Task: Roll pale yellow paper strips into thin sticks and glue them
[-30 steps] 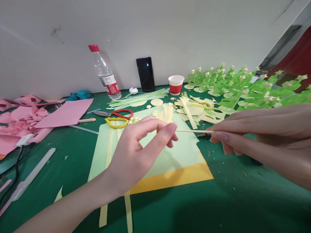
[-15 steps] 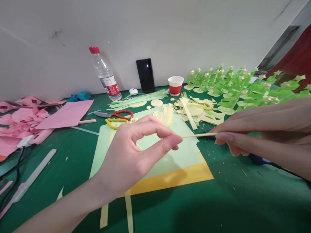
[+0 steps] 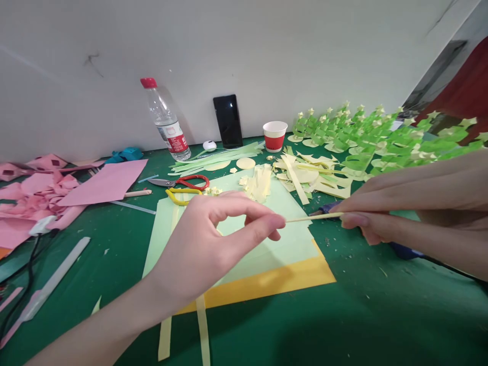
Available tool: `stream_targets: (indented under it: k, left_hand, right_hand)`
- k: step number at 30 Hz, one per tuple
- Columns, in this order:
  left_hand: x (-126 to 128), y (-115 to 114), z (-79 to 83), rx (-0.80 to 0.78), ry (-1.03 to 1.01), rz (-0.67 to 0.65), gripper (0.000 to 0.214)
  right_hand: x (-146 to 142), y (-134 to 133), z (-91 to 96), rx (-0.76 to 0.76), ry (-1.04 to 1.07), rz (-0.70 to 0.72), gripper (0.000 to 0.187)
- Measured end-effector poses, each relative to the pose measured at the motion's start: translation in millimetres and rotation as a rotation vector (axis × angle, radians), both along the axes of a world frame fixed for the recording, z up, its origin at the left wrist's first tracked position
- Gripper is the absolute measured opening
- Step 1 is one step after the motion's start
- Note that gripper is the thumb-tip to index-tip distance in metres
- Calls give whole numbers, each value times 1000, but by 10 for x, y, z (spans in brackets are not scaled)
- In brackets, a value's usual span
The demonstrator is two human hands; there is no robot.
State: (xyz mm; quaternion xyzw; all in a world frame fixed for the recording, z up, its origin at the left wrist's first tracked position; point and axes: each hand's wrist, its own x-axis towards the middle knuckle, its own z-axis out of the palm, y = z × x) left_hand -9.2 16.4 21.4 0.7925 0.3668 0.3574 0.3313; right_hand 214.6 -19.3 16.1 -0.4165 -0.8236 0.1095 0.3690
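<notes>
My left hand (image 3: 213, 239) pinches one end of a thin pale yellow paper strip (image 3: 310, 217) between thumb and forefinger. My right hand (image 3: 404, 208) pinches the other end, so the strip runs level between them above the green table (image 3: 343, 315). Below the hands lies a light green sheet (image 3: 267, 244) on top of an orange-yellow sheet (image 3: 290, 277). A dark blue tool (image 3: 404, 250) lies under my right hand, mostly hidden.
Red scissors (image 3: 186, 181) and yellow scissors (image 3: 183, 194) lie behind the sheets. A water bottle (image 3: 165, 119), black phone (image 3: 227, 120) and red paper cup (image 3: 275, 135) stand by the wall. Green paper trees (image 3: 381, 134) fill the right, pink paper (image 3: 99, 183) the left, yellow offcuts (image 3: 305, 175) the middle.
Both hands have dropped slightly while holding the strip, and the left thumb and forefinger have closed more tightly on its end. The view has tilted a little.
</notes>
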Motion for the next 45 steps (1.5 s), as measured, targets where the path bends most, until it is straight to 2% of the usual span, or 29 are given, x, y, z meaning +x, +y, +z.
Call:
stream_targets:
  k: [6,11,17,23,28,30,33,35,41,45]
  left_hand:
    - [4,17,-7,24,-15,55,7]
    - [24,13,-6,25,44,-27,27]
    - [21,25,-26,1,-30,60,14]
    - [10,23,-9,-79,-11,-63,33]
    - [-8,5,-22,-88,-115,31,13]
    - [-3,-3,-51,-57,-103,20,4]
    - [22,-21,-90,-8,-27,-61,11]
    - [42,-30,-91,26,-4,-69,16]
    - [58,-39,-5,7,-43,20,13]
    - [33,-31,-50,54,-67,-9,17]
  right_hand:
    - [10,3,44,49,-43,-16,28]
    - [48,-9,25,36,-19,-10,30]
    - [89,2,-7,-20,-25,-48,24]
    - [130,-18,20,-13,-54,-76,24]
    - [182,-7,22,21,-96,-219,33]
    - [165,5,21,27,-77,-186,32]
    - [118,14,18,28,-40,-62,27]
    - [101,14,16,20,-24,-20,28]
    - [123,18,20,37,-59,-71,23]
    - [116,23,19,30,-80,-91,23]
